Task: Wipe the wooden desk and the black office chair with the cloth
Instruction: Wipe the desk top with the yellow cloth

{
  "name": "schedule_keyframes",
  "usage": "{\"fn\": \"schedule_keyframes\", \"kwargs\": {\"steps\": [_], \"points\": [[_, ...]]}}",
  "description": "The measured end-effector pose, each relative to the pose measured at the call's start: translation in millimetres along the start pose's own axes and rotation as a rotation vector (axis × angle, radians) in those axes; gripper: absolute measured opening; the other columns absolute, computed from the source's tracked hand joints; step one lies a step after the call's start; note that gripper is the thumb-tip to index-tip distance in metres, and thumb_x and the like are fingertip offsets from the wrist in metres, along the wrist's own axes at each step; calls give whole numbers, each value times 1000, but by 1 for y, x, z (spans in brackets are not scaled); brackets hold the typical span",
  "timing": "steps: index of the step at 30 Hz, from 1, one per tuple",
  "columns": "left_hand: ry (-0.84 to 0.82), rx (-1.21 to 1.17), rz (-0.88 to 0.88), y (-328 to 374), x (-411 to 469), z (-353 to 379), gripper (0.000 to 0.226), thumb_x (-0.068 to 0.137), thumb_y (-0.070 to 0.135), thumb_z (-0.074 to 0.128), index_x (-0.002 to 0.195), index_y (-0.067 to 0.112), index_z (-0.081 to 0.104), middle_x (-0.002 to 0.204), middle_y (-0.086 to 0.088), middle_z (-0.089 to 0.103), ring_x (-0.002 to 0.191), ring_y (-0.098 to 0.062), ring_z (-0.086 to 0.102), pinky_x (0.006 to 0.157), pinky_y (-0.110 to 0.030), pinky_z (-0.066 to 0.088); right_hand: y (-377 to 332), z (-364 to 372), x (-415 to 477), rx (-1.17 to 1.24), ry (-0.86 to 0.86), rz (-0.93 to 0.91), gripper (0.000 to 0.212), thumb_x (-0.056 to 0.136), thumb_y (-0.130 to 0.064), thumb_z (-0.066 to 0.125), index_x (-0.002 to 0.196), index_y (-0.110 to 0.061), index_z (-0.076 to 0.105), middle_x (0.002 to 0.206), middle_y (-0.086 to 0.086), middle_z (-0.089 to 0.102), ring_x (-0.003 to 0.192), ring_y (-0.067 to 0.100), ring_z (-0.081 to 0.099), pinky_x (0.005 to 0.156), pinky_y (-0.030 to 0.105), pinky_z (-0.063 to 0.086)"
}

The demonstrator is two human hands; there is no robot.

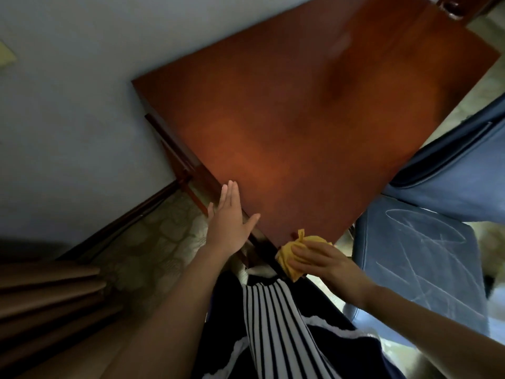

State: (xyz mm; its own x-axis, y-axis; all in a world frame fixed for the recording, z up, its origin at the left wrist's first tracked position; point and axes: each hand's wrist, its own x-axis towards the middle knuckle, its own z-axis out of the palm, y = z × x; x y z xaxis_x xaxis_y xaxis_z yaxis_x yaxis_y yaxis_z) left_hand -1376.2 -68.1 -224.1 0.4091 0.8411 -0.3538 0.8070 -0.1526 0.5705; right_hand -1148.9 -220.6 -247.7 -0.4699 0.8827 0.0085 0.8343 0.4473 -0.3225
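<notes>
Right hand (319,263) grips cloth (288,258) at desk (287,119) corner; left hand (229,222) flat.

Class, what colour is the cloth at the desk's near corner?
Yellow; the cloth shows best in the head view.

Desk (300,119): showing a glossy reddish-brown wooden top, standing with its far left edge against the wall.
Near corner: carrying a bunched yellow cloth (287,259), spilling over the corner's edge, with the right hand (325,266) gripping it from above.
Left edge: meeting the left hand (229,222), fingers lying straight along the edge, close to the near corner.
Floor (153,242): showing pale patterned tiles, bearing the desk and a blue chair (415,255) just beside the desk's right edge.
</notes>
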Motion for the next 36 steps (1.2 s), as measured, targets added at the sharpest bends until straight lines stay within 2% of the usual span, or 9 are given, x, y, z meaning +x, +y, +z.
{"fn": "schedule_keyframes", "kwargs": {"steps": [4, 8, 13, 16, 19, 26, 30, 32, 36], "points": [[113, -69, -11, -14, -1, -13, 72, 98, 42, 43, 153, 16, 3, 161, 2, -1, 147, -18, -5, 118, -38, 4, 18, -12, 38, -5, -91, -184, 37, 106, -26, 24, 135, -28, 47, 143, -9, 45, 133, 16, 38, 105, 35, 35], [157, -176, -120, -33, -5, -30, 67, 99, 42, 40, 153, 17, 7, 161, 0, 6, 148, -19, 0, 118, -39, 4, 26, -14, 110, 94, -114, -196, 38, 98, -11, 37, 126, -18, 61, 137, 1, 53, 135, 14, 35, 112, 23, 24], [171, -181, -210, -47, 2, -54, 68, 99, 42, 40, 153, 18, 7, 161, -1, 3, 148, -20, 1, 119, -40, 5, 36, -25, 217, 87, -110, -182, 50, 86, -3, 31, 120, -14, 66, 131, 9, 58, 123, 29, 49, 104, 36, 38], [188, -199, -277, -61, 16, -70, 68, 99, 41, 41, 153, 17, 8, 161, -2, 2, 148, -21, 1, 119, -42, 5, 38, -23, 283, 88, -124, -200, 50, 83, 7, 44, 121, -16, 66, 130, 10, 59, 122, 31, 52, 101, 39, 44], [216, -215, -308, -69, 30, -80, 68, 99, 40, 42, 153, 17, 8, 161, -2, 3, 148, -21, 1, 119, -41, 6, 39, -22, 332, 98, -138, -195, 56, 79, 17, 52, 124, -15, 63, 133, 12, 56, 125, 33, 49, 105, 41, 40], [238, -388, -367, -69, 64, -97, 71, 98, 40, 44, 153, 14, 6, 161, -5, 6, 148, -21, 6, 119, -43, 12, 43, -10, 442, 64, -93, -99, 47, 94, 4, 45, 137, -16, 50, 146, 14, 41, 134, 36, 37, 112, 32, 25], [293, -469, -367, -74, 74, -98, 70, 97, 39, 46, 153, 16, 11, 160, -3, 13, 147, -19, 10, 119, -43, 15, 39, -4, 492, -35, -153, -61, 55, 96, 4, 37, 146, -18, 34, 155, 11, 24, 140, 32, 26, 113, 27, 16], [308, -495, -361, -76, 73, -96, 70, 97, 40, 47, 153, 17, 13, 159, -2, 16, 146, -18, 13, 119, -43, 17, 40, -3, 512, -55, -183, -48, 60, 94, 5, 37, 148, -21, 30, 157, 9, 19, 141, 31, 23, 114, 29, 18], [283, -504, -364, -77, 61, -92, 72, 97, 39, 47, 153, 18, 6, 160, 1, 10, 147, -13, 8, 120, -38, 12, 34, -4, 545, -54, -188, 25, 60, 95, -1, 37, 150, -19, 24, 158, 7, 14, 144, 26, 17, 115, 26, 10]]}}
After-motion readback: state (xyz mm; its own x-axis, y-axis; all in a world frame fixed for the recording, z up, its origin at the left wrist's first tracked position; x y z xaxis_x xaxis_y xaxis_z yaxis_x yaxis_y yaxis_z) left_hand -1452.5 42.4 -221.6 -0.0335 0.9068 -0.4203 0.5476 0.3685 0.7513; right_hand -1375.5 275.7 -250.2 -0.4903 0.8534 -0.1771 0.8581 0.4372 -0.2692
